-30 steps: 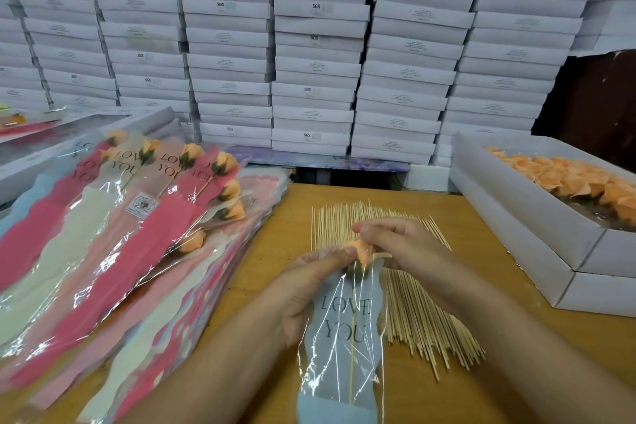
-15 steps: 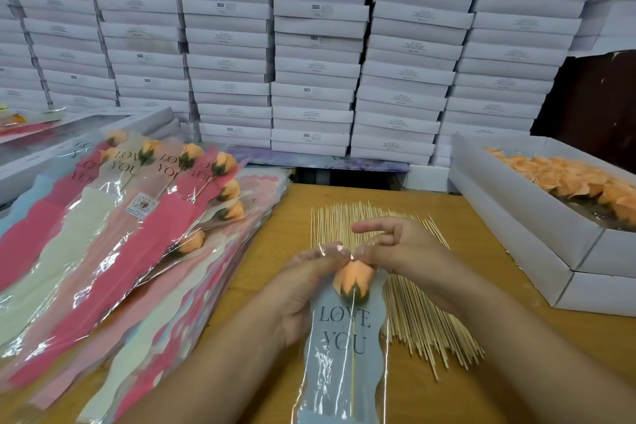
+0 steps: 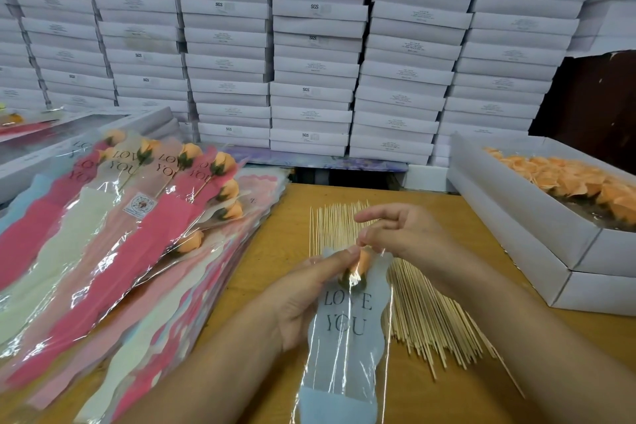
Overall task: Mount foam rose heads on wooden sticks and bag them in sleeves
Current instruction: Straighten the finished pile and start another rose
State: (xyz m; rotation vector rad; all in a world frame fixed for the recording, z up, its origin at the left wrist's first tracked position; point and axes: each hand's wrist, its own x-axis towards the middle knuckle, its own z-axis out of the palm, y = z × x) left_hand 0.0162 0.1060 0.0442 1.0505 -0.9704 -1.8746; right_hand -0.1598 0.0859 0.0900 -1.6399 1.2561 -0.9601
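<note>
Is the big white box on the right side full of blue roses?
No, the white box on the right holds orange rose heads, not blue ones.

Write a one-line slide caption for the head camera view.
Both hands, left hand and right hand, hold a peach rose in a sleeve over loose sticks.

Your left hand [image 3: 306, 299] held the sleeve [image 3: 347, 337] with the orange rose head [image 3: 361, 265] inside; your right hand [image 3: 406, 234] pinched its top edge above the sticks [image 3: 433, 313].
</note>
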